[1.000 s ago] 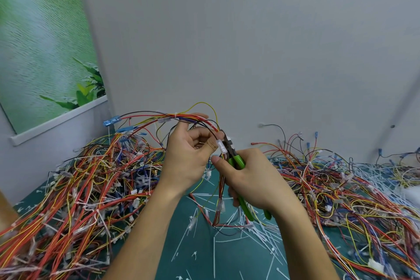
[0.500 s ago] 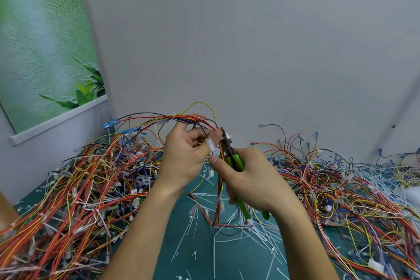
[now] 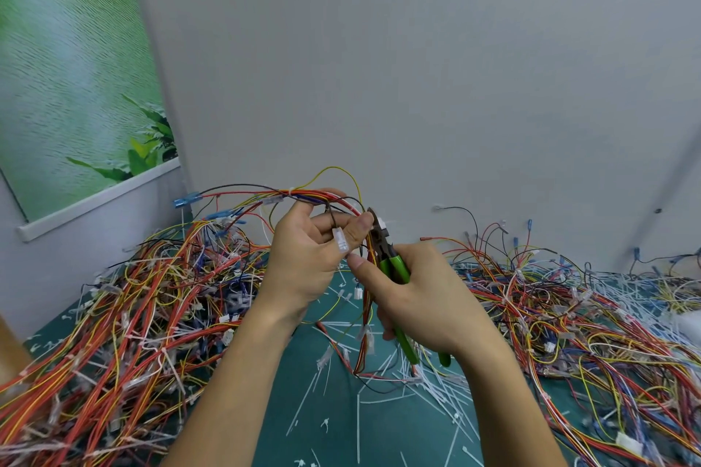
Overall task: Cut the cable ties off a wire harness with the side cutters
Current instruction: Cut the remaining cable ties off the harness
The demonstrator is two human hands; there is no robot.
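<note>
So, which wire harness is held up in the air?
The wire harness gripped by the left hand, beside the side cutters; the others lie in piles on the green mat.

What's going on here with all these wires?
A person is stripping cable ties from wiring. The left hand holds a wire harness up off the green mat, and the right hand grips green-handled side cutters, their nose against the bundle beside the left thumb. Cut ties litter the mat, with heaps of harnesses on both sides.
</note>
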